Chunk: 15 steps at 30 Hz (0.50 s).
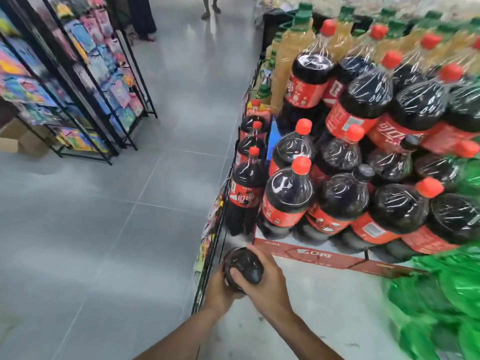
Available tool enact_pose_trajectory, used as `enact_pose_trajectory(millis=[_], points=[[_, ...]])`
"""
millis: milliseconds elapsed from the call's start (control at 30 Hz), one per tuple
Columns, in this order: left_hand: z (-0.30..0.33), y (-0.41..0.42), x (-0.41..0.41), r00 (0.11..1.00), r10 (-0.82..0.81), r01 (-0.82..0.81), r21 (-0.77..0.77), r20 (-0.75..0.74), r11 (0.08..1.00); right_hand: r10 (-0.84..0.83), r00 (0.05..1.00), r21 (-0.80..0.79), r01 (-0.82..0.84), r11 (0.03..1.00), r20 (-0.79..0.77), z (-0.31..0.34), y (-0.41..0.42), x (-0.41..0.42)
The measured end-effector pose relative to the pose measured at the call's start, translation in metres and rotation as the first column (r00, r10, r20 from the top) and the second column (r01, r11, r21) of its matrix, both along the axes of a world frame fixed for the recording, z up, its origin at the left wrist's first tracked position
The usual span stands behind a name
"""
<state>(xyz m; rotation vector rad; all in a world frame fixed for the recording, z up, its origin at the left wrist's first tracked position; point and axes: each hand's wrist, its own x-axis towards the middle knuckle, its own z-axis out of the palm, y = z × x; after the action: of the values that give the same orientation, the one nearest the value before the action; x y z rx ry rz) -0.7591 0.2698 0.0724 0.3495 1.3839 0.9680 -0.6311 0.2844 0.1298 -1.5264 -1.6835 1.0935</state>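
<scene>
Both hands grasp a dark cola bottle point(242, 266) at the front left corner of a white display shelf point(324, 302). The left hand point(220, 289) curls around the bottle's left side. The right hand point(267, 281) wraps its upper part, near the dark cap. Whether the bottle rests on the shelf cannot be told.

A black wire grid panel point(207, 268) runs along the shelf's left edge, just beside the bottle. A red cardboard strip point(311, 255) crosses the shelf just behind the hands. In front of that strip the white surface lies bare towards the front edge.

Behind the strip, shrink-wrapped packs of large cola bottles point(363, 178) with red caps are stacked in tiers. A row of single cola bottles point(245, 193) stands along the left edge against the wire panel. Yellow drink bottles point(291, 48) with green caps stand at the back. Blurred green bottles point(446, 294) crowd the shelf's right side.

Left of the shelf, a wide aisle of grey floor tiles point(117, 216) stretches away. Across it stand black metal racks point(85, 81) hung with colourful packets, a cardboard box point(23, 141) beside them. A person's feet point(210, 9) show at the aisle's far end.
</scene>
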Motion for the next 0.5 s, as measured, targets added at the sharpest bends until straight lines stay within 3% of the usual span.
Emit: enact_pose_trajectory(millis=[33,100,167,233,367,500], points=[[0.002,0.005,-0.003,0.998,-0.005,0.005,-0.002,0.057,1.000,0.018,1.000,0.003,-0.018,1.000,0.020,0.002,0.006,-0.003],[-0.004,0.009,-0.011,0.996,-0.089,0.089,0.032,-0.010,0.995,0.069,0.994,-0.002,-0.069,0.998,0.083,0.005,0.017,-0.008],[-0.017,0.011,-0.024,0.943,-0.224,0.248,0.071,-0.246,0.966,0.132,0.980,-0.027,-0.129,0.991,0.151,0.010,0.029,-0.012],[-0.027,0.017,-0.034,0.827,-0.339,0.396,0.037,-0.448,0.917,0.176,0.969,-0.053,-0.169,0.984,0.175,0.017,0.041,-0.013],[-0.035,0.022,-0.044,0.810,-0.317,0.456,0.190,-0.493,0.869,0.197,0.965,-0.108,-0.180,0.978,0.170,0.023,0.058,-0.015],[-0.029,0.026,-0.041,0.835,-0.317,0.432,0.178,-0.451,0.884,0.088,0.993,-0.250,-0.065,0.966,0.082,0.007,0.059,-0.019]])
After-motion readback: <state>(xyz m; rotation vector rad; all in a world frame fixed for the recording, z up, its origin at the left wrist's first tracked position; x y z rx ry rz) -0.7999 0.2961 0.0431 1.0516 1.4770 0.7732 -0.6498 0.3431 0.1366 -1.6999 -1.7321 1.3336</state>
